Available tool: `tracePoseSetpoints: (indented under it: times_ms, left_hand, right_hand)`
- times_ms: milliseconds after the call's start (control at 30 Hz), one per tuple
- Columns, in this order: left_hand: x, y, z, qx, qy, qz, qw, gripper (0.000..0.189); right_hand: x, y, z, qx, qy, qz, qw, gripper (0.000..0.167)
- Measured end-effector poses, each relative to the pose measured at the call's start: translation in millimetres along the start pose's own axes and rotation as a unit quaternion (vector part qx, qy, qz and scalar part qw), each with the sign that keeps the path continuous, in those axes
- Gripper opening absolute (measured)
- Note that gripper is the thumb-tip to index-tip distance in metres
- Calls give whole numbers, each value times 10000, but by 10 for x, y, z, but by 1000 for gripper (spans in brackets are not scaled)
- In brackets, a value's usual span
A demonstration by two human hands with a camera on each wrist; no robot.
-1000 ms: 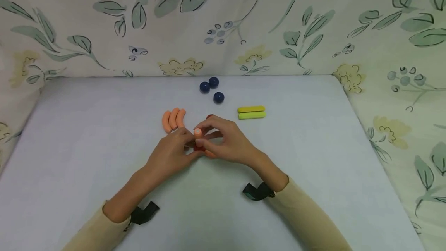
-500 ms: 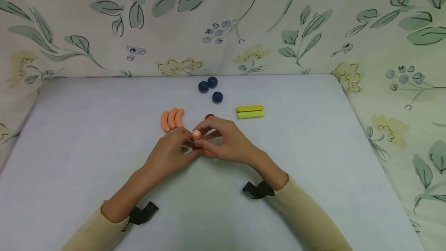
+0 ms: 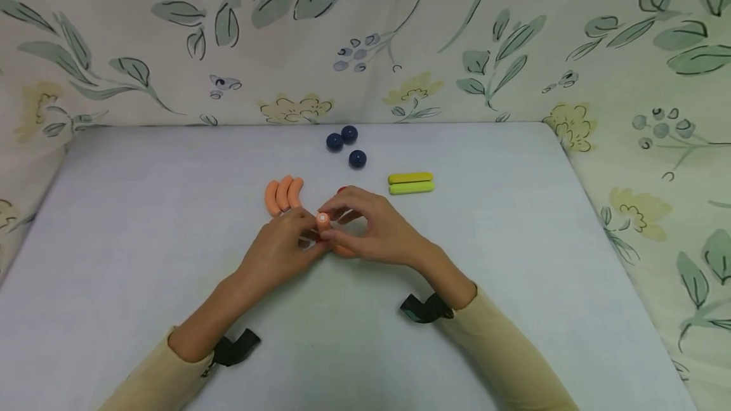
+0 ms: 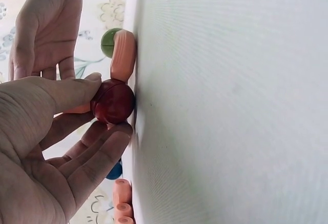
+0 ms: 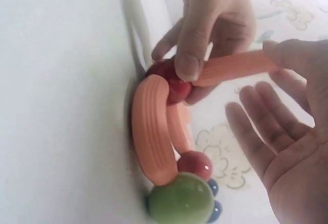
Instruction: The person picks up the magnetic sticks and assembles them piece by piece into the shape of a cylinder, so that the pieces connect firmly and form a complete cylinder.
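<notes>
My left hand (image 3: pixel 280 243) grips a dark red ball (image 4: pixel 114 102) between thumb and fingers, low at the white table. An orange ribbed stick (image 5: pixel 233 67) rises from this ball, and my right hand (image 3: pixel 379 227) pinches its upper end between thumb and finger. The right hand's other fingers are spread apart from it. A curved orange piece (image 5: pixel 150 126) runs along the table from the red ball to a green ball (image 5: pixel 182 201). Behind it lie a second curved orange piece (image 5: pixel 179 129) and another red ball (image 5: pixel 196 165). In the head view my hands hide most of this assembly.
Beyond the left hand lie three loose curved orange pieces (image 3: pixel 283 195). Three dark blue balls (image 3: pixel 357 159) rest near the table's far edge. Two yellow-green sticks (image 3: pixel 411 183) lie side by side at right. A floral cloth (image 3: pixel 365 37) hangs behind the white table (image 3: pixel 514 240).
Both hands keep their grips, almost in place. The right hand's fingers and wrist have shifted up slightly around the orange stick. The loose pieces have not moved.
</notes>
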State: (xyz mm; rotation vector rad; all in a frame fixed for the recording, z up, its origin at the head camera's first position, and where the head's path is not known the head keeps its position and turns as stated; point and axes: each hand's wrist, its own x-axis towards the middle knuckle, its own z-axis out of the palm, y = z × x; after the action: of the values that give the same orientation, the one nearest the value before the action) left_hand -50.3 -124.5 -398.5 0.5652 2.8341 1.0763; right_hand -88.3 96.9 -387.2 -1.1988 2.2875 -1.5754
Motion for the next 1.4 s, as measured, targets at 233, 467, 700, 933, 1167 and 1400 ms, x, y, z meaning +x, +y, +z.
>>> tracePoseSetpoints:
  times_ms: [233, 467, 700, 933, 1167, 1400]
  left_hand:
    - [-4, 16, -8, -194, -43, -93, 9998, 13]
    - [-23, 25, -21, -88, 10, -152, 9998, 15]
    - [-20, 26, -16, -119, -3, -211, 9997, 16]
    - [-9, 23, 15, 53, 61, -109, 9999, 16]
    - [-5, 40, 28, 100, 53, -155, 9998, 16]
    - [-8, 44, 28, 124, 63, -123, 9998, 17]
  right_hand:
    - [-44, -11, -307, -306, 216, 269, 9989, 31]
    - [-140, 42, -741, -1391, 819, 892, 9829, 24]
    - [-249, 135, -932, -2366, 742, 1618, 9552, 24]
    - [-267, 215, -887, -2745, 481, 1967, 9400, 25]
    - [-268, 261, -856, -2967, 352, 2042, 9322, 24]
    - [-297, 412, -849, -3254, 163, 2147, 9207, 22]
